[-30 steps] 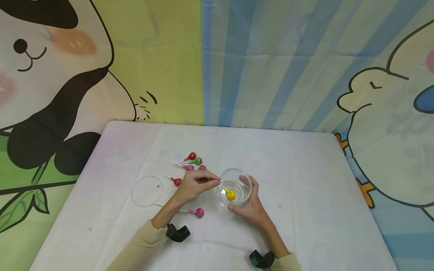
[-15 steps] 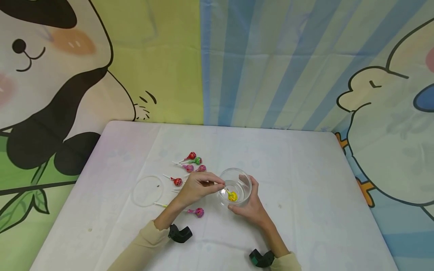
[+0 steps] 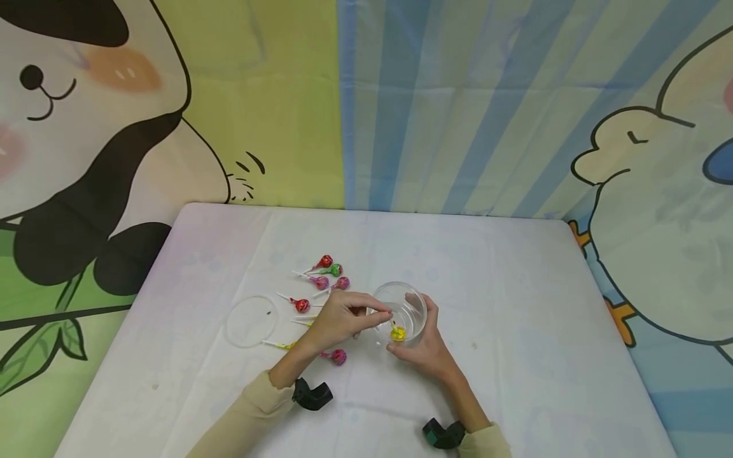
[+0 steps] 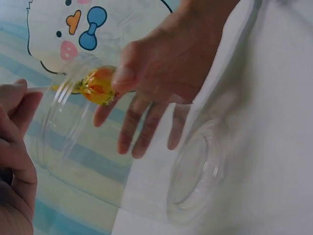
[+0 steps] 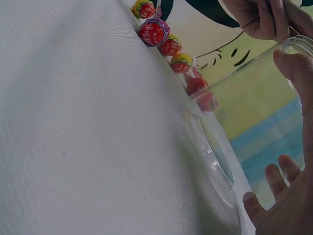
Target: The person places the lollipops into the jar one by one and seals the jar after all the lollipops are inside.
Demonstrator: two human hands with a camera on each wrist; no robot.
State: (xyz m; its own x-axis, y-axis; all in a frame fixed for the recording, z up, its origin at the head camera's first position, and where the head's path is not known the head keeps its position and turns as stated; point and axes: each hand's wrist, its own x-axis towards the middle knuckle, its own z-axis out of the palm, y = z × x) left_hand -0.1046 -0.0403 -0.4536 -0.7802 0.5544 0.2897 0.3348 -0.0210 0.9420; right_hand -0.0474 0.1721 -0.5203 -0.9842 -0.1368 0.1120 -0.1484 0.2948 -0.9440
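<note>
1. Now our left hand (image 3: 343, 318) pinches the yellow lollipop's (image 3: 397, 333) stick, its head inside the clear plastic cup (image 3: 409, 312)
2. Our right hand (image 3: 426, 346) cups it on the table (image 3: 515, 305), fingers curled round

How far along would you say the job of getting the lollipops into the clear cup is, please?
Just started. Done: the lid lies off to the side. In hand: the left hand lowers a yellow lollipop into the cup, which the right hand steadies. Left: at least six lollipops lie on the table.
</note>
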